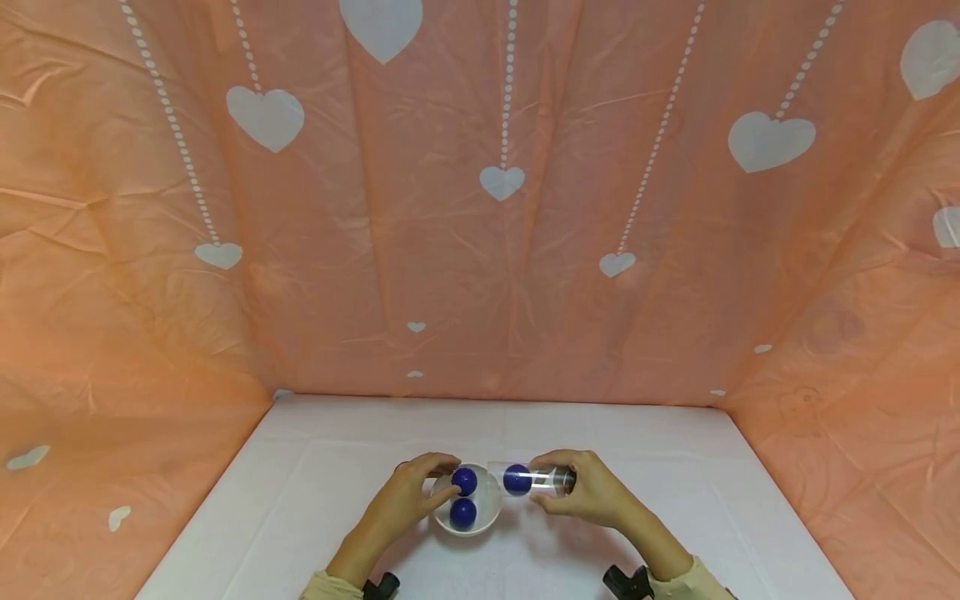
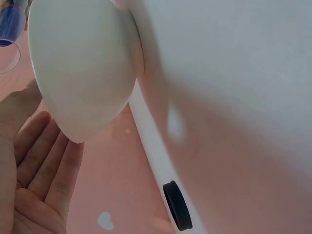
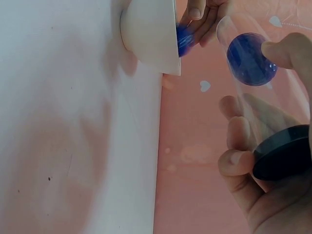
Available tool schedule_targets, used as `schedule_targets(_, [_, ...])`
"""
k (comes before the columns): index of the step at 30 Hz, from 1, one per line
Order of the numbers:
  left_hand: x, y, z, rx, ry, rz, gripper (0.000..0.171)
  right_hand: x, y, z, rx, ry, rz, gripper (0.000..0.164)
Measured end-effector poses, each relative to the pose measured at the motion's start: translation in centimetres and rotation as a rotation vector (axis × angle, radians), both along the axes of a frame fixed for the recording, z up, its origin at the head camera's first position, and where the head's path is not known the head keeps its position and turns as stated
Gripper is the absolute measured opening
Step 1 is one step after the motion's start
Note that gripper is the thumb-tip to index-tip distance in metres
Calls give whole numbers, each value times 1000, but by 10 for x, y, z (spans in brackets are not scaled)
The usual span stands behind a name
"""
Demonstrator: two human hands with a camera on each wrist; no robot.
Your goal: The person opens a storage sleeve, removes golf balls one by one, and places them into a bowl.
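Note:
A white bowl (image 1: 491,500) stands on the table with two blue balls in it. My left hand (image 1: 411,492) reaches over its left rim, thumb and fingertips about the farther blue ball (image 1: 465,481); the nearer blue ball (image 1: 462,513) lies beside it. In the right wrist view the left hand's ball (image 3: 184,40) juts past the rim. My right hand (image 1: 588,492) grips a clear tube (image 1: 540,480) with a black base (image 3: 282,153). The tube lies level, its open end toward the bowl, with a third blue ball (image 3: 251,59) inside.
A black ring-shaped lid (image 2: 177,205) sits on the white table (image 1: 337,433) beyond the left hand. Orange sheeting with hearts (image 1: 450,275) walls the back and both sides. The tube's open end comes right up to the bowl's right rim in the head view.

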State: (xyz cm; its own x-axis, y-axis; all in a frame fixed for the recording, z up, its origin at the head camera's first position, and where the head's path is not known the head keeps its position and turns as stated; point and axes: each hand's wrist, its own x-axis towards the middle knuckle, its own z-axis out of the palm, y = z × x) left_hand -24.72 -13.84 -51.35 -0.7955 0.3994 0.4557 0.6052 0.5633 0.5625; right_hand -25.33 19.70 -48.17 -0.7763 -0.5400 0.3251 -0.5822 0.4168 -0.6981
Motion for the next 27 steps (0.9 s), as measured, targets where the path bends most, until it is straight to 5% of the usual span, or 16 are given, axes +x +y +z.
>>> schedule_targets(16, [2, -2, 1, 80, 9, -37, 26, 0, -1, -1, 7, 11, 1, 36])
schedule_targets(27, [8, 3, 10, 153, -168, -73, 35, 3, 0, 3, -4, 4, 9, 36])
